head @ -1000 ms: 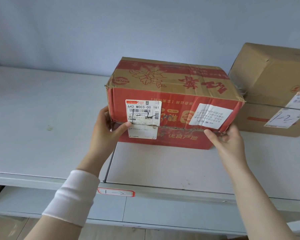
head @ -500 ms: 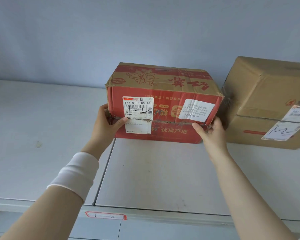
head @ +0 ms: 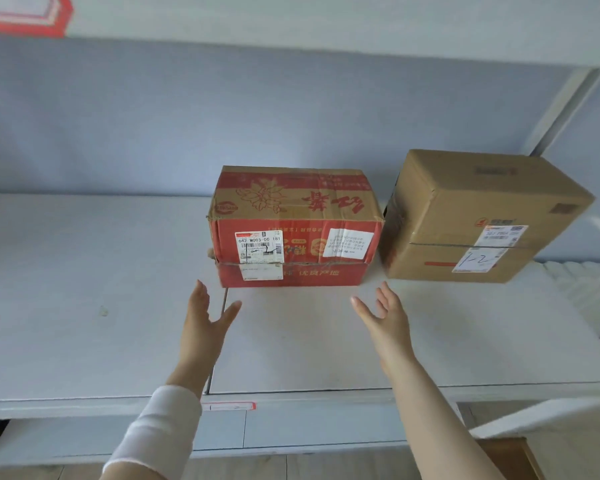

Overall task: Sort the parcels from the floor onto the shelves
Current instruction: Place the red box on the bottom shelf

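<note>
Just short of the red parcel (head: pixel 293 216) on the shelf (head: pixel 84 289), left grip (head: pixel 203 323) and right grip (head: pixel 385 320) hover spread open, holding nothing.

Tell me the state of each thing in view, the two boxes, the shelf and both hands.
red box: resting flat on the shelf, taped shut, labels facing the camera, no hand on it
brown box: on the shelf to the right of the red box, shut, label marked 1-2
shelf: holding both boxes
left hand: open, fingers spread, short of the red box
right hand: open, holding nothing
</note>
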{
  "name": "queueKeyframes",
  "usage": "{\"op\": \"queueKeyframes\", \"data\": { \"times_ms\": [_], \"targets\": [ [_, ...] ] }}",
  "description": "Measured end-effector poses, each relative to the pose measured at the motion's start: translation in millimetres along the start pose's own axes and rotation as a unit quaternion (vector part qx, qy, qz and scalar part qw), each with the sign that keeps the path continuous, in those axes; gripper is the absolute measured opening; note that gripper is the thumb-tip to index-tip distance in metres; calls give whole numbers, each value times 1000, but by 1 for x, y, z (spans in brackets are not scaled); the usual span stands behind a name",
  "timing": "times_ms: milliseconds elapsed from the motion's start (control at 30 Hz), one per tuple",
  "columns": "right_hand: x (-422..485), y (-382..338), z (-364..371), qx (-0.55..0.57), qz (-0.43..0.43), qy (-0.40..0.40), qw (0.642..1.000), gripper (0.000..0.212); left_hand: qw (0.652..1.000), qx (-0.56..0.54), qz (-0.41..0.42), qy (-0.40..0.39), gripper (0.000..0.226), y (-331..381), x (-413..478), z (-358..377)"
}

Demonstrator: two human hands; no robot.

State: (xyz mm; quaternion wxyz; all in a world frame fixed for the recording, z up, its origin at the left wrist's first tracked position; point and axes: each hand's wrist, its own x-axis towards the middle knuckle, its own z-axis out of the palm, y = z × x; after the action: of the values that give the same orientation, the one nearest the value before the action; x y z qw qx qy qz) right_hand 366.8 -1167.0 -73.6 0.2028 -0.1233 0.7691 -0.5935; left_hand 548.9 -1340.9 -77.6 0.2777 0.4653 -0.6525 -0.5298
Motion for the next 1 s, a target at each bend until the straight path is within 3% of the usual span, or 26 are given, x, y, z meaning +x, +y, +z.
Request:
{"op": "queueKeyframes", "data": {
  "times_ms": [333,533,833,1000],
  "targets": [
    [-101,32,-21,-61,-22,-5,998,56,998,46,22,-46,55,-20,-103,11],
    [-157,75,-58,-137,-7,-42,990,50,996,85,7,-30,44,-46,-169,22],
    [-199,151,-171,-232,12,-145,962,52,971,198,-86,-102,41,-101,-297,94],
    [-221,188,-243,-301,61,-186,933,52,937,262,-109,-205,44,-108,-357,151]
  ]
}}
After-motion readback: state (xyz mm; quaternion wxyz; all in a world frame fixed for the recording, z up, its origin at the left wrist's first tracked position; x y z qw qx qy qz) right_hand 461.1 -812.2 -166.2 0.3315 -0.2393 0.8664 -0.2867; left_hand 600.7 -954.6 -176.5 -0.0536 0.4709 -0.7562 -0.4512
